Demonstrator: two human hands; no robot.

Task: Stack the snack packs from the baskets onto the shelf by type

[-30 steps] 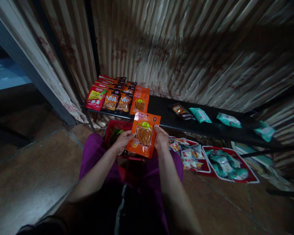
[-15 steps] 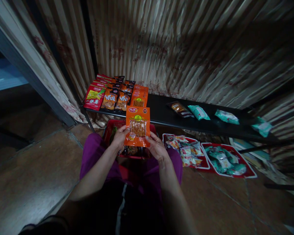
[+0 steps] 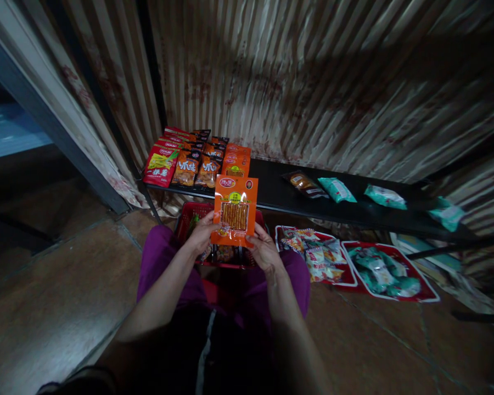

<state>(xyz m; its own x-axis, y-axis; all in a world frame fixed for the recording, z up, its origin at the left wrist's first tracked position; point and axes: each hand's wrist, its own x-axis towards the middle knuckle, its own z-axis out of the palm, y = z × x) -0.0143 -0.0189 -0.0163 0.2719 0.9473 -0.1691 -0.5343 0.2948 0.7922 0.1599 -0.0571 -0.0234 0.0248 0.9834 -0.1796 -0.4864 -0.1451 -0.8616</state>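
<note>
An orange snack packet (image 3: 235,211) with a clear window showing brown sticks is held upright before me. My left hand (image 3: 202,235) grips its lower left edge, and my right hand (image 3: 263,247) pinches its lower right corner. Behind it, similar orange packets (image 3: 237,159) stand in a row on a low black shelf (image 3: 267,189). To their left are black-and-orange snack bags (image 3: 186,167) and red packets (image 3: 161,163). Below my hands, a red basket (image 3: 188,216) between my knees holds more packets, partly hidden by the held one.
Along the shelf's right part lie a brown packet (image 3: 304,184) and green packets (image 3: 336,190). On the floor at right, one red basket holds white-and-orange snack bags (image 3: 319,258), another green packets (image 3: 379,270). A striped curtain (image 3: 271,82) hangs behind; a shelf post (image 3: 150,66) rises at left.
Both hands have shifted the orange packet slightly right, and its face now shows a little larger and more squarely. The whole view has also drifted a little.
</note>
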